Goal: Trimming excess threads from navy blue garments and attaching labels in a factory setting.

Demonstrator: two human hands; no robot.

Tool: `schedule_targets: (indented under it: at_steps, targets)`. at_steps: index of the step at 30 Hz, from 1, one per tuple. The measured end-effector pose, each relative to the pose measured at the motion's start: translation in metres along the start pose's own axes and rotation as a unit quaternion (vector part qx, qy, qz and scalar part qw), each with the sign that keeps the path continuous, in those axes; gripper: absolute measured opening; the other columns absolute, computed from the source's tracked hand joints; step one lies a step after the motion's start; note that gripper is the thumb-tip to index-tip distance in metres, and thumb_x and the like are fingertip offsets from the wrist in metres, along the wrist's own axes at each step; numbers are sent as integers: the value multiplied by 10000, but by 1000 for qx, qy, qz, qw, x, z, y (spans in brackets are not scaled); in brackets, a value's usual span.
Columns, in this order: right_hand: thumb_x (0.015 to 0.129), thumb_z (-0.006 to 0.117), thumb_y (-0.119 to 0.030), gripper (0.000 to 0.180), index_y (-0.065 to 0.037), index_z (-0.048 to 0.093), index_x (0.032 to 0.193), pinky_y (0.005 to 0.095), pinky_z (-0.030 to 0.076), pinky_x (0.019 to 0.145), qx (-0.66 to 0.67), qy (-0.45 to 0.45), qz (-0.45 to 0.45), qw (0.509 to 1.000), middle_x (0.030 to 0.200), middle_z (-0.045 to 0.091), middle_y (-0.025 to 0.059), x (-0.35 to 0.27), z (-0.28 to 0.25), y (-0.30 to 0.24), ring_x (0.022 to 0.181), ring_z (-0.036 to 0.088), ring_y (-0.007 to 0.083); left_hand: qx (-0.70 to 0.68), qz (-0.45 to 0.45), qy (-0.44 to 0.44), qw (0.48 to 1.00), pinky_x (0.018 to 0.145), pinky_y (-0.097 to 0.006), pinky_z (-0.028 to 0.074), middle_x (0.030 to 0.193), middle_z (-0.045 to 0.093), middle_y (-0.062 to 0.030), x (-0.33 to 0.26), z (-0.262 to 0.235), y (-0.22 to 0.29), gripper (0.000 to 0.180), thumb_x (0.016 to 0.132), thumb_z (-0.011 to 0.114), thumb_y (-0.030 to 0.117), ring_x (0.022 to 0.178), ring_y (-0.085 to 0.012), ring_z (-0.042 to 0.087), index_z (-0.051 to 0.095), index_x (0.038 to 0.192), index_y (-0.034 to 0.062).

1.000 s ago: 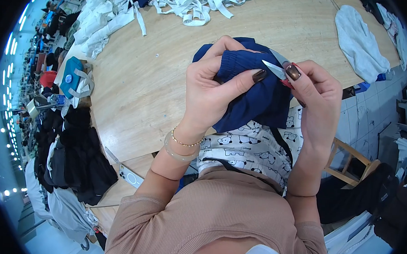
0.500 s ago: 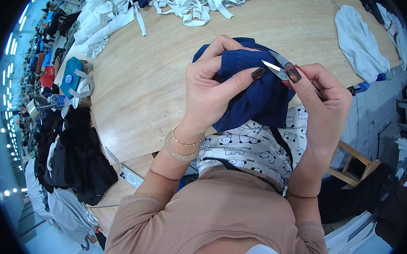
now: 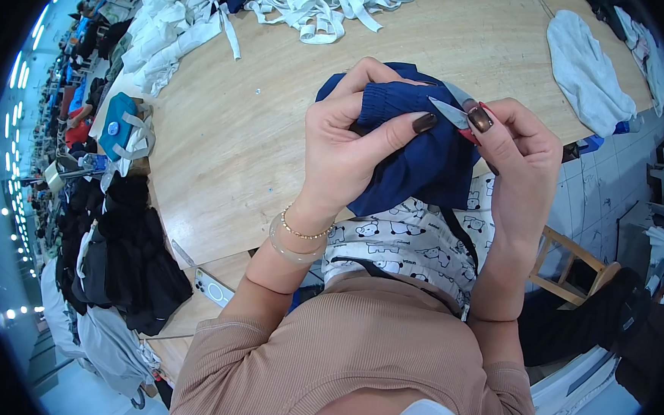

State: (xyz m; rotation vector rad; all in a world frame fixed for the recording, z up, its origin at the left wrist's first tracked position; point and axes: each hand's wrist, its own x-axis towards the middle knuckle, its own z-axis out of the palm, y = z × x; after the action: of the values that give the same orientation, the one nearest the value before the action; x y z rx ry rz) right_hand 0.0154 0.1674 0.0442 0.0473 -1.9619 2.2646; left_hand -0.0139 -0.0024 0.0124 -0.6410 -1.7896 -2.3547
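the pale wooden table [image 3: 222, 140] fills most of the view, its near edge curving past the person's lap. at the left, a heap of black garments [image 3: 142, 264] hangs beside it. the person wears white dog-print trousers [image 3: 406, 235], and just above them the navy garment [image 3: 425, 179] is held up in front of the body, over the table's near edge, its elastic-gathered band [image 3: 392, 101] facing up. at the far side lies a tangle of white fabric strips [image 3: 313, 12], with crumpled white cloth [image 3: 160, 33] to its left; a pale grey cloth [image 3: 588, 67] lies near the right edge. the left hand [image 3: 343, 143] grips the gathered band, thumb in front and fingers behind, bunching the fabric. the right hand [image 3: 524, 147] has its fingers curled narrowly round small red-handled scissors [image 3: 450, 114]. their blades are spread apart and point left at the band; whether they touch the fabric, i cannot tell. a phone [image 3: 214, 288] lies at the lower left, near the left forearm. smallest are a pale bangle [image 3: 291, 254] and a gold beaded bracelet [image 3: 303, 237] on the left wrist.
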Motion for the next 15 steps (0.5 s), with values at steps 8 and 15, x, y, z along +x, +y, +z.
schedule_targets:
  at_steps: [8, 15]
  targets:
    - [811, 677, -50, 74, 15, 673, 847, 120, 387, 568, -124, 17, -37, 991, 705, 617, -5, 0, -1, -9, 644, 529, 13, 9, 1, 13, 1000, 754, -246, 461, 924, 598, -67, 0, 1, 0, 175, 737, 699, -20, 854, -143, 579, 696, 912, -23]
    - [808, 685, -57, 76, 13, 672, 834, 119, 349, 538, -143, 22, -30, 989, 683, 602, -20, -1, -1, -9, 612, 489, 0, 46, 18, 8, 999, 754, -239, 466, 935, 595, -63, 0, -1, -2, 175, 736, 697, -29, 862, -139, 583, 696, 911, -21]
